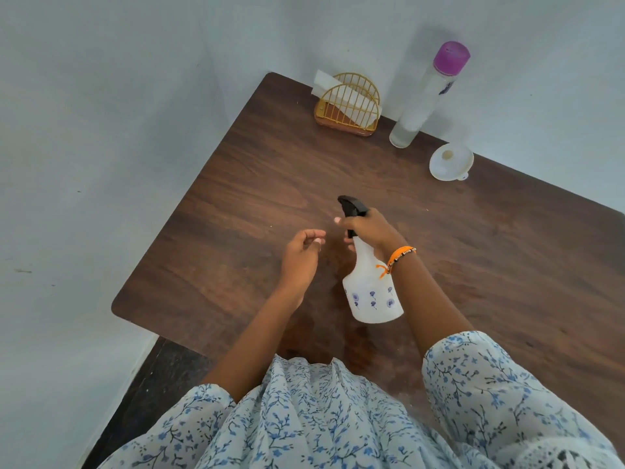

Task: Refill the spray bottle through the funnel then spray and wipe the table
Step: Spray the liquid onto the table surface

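Note:
A white spray bottle (372, 292) with small blue flowers and a black trigger head is held tilted above the dark wooden table (236, 184). My right hand (368, 230) grips its neck, a finger on the trigger, nozzle pointing away to the upper left. My left hand (301, 255) hovers just left of the bottle, fingers loosely curled and apart, holding nothing. A white funnel (451, 161) lies on the table at the back right. Beside it stands a tall clear bottle (422, 96) with a purple cap.
A gold wire napkin holder (348, 104) with white paper napkins stands at the table's far edge by the wall. Pale walls close in at the back and left. Dark floor shows at the lower left.

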`<action>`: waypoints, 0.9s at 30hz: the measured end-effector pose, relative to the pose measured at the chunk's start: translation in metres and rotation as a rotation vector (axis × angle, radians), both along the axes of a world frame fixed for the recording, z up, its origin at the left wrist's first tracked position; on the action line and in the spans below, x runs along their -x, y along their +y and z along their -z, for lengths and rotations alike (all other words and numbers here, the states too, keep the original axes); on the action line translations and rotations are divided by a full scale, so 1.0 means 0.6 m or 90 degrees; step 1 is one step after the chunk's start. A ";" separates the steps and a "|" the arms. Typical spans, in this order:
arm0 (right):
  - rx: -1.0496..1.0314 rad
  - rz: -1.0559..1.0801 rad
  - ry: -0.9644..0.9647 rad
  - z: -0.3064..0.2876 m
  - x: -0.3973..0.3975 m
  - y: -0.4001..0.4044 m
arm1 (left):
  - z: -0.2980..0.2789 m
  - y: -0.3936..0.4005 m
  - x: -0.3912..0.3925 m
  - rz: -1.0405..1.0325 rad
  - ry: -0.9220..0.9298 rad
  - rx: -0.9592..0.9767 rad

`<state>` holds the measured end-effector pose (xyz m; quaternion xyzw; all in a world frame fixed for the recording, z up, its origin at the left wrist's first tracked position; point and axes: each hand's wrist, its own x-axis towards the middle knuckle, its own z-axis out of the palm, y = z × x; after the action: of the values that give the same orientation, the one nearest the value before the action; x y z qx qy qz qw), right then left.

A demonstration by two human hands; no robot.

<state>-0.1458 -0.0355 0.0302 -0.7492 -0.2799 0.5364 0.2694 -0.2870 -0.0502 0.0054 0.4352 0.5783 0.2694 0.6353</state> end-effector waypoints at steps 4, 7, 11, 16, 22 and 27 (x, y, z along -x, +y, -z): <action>0.111 0.043 0.239 -0.002 -0.017 0.002 | 0.003 0.004 0.000 0.004 0.022 0.012; 0.129 0.087 0.257 -0.001 -0.017 0.016 | 0.003 0.009 -0.001 0.001 0.024 0.010; 0.176 0.075 0.129 0.002 -0.007 0.033 | 0.003 0.010 -0.005 0.001 0.020 0.013; 0.155 0.108 0.162 0.000 -0.028 0.025 | 0.004 0.007 -0.015 0.027 0.025 0.015; 0.024 0.237 0.292 -0.003 -0.070 -0.045 | -0.008 -0.004 -0.039 0.094 0.042 -0.002; -0.041 0.375 0.356 -0.009 -0.128 -0.131 | -0.009 -0.031 -0.089 0.201 0.053 -0.019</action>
<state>-0.0689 -0.1144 0.0355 -0.6137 0.0141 0.6106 0.5004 -0.2336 -0.0688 0.0111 0.5412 0.5242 0.1567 0.6386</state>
